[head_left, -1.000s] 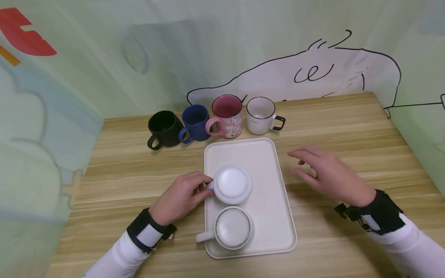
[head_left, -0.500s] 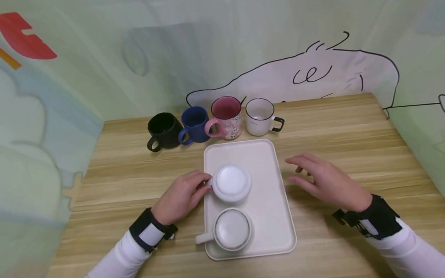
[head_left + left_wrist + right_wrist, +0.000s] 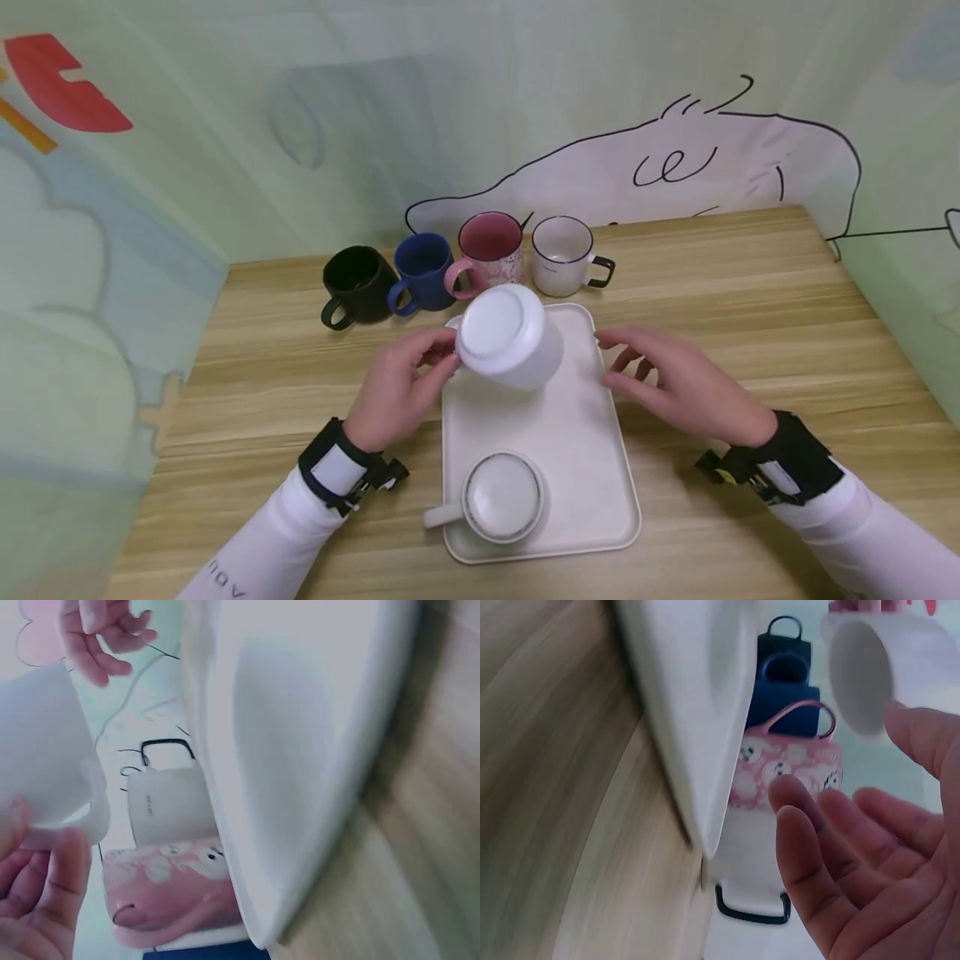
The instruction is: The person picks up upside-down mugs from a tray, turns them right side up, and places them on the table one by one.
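My left hand (image 3: 401, 383) pinches the handle of a white mug (image 3: 517, 340), which hangs tilted and bottom up above the far part of a white tray (image 3: 573, 467). In the left wrist view the thumb and fingers close on that mug's (image 3: 45, 742) handle. Fingers loosely bent, my right hand (image 3: 678, 379) hovers by the tray's right edge and holds nothing. The right wrist view shows its palm and the raised mug's (image 3: 866, 671) opening beyond. A second white mug (image 3: 502, 497) stands upside down on the tray's near part, handle pointing left.
Behind the tray stand a black mug (image 3: 360, 285), a blue mug (image 3: 423, 271), a pink mug (image 3: 491, 250) with printed figures and a white mug with a black handle (image 3: 564, 258). They form a row on the wooden table (image 3: 750, 275) before a printed backdrop.
The held white mug has risen off the tray, moved away from me and tilted, my left hand going with it. My right hand has shifted left toward the tray.
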The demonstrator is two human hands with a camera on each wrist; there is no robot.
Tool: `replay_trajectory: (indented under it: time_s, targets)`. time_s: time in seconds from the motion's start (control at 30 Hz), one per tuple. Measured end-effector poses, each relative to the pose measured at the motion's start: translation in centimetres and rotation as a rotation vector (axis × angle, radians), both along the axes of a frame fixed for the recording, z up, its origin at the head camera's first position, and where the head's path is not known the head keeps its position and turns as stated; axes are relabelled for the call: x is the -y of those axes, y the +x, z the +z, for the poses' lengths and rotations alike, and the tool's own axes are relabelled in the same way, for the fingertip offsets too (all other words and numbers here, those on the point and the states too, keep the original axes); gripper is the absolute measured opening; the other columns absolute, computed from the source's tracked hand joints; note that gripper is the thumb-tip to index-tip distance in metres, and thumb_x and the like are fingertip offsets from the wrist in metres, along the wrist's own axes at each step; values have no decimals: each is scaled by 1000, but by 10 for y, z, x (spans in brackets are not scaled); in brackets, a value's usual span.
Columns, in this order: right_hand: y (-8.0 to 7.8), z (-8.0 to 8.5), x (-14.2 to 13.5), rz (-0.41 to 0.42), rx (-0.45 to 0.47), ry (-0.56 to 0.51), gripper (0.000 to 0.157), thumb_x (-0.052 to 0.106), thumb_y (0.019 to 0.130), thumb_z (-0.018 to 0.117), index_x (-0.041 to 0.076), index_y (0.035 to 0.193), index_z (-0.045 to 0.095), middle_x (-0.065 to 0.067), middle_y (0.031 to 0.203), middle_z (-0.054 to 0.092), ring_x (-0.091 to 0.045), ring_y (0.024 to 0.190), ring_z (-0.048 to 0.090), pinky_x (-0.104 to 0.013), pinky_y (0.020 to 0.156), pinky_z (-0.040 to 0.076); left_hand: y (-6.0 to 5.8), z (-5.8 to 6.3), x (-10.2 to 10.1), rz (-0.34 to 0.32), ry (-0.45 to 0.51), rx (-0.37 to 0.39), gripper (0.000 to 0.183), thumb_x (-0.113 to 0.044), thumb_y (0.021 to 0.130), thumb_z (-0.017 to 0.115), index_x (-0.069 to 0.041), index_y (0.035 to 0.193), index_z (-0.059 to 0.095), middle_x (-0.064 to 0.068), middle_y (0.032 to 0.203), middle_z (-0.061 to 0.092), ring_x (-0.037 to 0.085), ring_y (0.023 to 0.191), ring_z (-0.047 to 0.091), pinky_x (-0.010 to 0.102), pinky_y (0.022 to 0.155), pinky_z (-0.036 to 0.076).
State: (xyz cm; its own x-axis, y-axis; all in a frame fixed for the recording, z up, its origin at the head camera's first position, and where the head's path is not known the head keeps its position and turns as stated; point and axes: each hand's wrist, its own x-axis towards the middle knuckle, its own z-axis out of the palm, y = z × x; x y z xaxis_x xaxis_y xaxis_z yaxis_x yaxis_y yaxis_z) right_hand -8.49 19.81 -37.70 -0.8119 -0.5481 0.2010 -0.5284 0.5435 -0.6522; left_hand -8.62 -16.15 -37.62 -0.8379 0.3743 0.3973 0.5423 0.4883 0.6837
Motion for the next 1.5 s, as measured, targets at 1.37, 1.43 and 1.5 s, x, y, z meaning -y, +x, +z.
replay_trajectory:
  time_s: [1.37,1.43,1.5]
  targets:
    - [-15,-2,88,-60,338,-878,31,11,99,61,0,128,61,-18,111,66,-33,90,66,-43,84,55,-30,11,-68,-155,586,241,25,-2,96,62,5,120,63,17,101,69,36,86,66,44,78,57]
    - [-16,-1,84,-63,311,-865,31,11,99,60,1,129,62,-18,111,66,-33,89,65,-43,83,55,-31,14,-68,-170,567,248,26,-2,96,62,5,121,63,16,101,69,38,88,66,43,77,57]
    - [-16,1,80,-72,287,-844,31,11,99,60,2,129,62,-17,109,66,-33,88,65,-42,83,56,-33,16,-67,-180,539,248,27,-2,96,62,4,122,63,16,103,69,37,90,66,42,78,57]
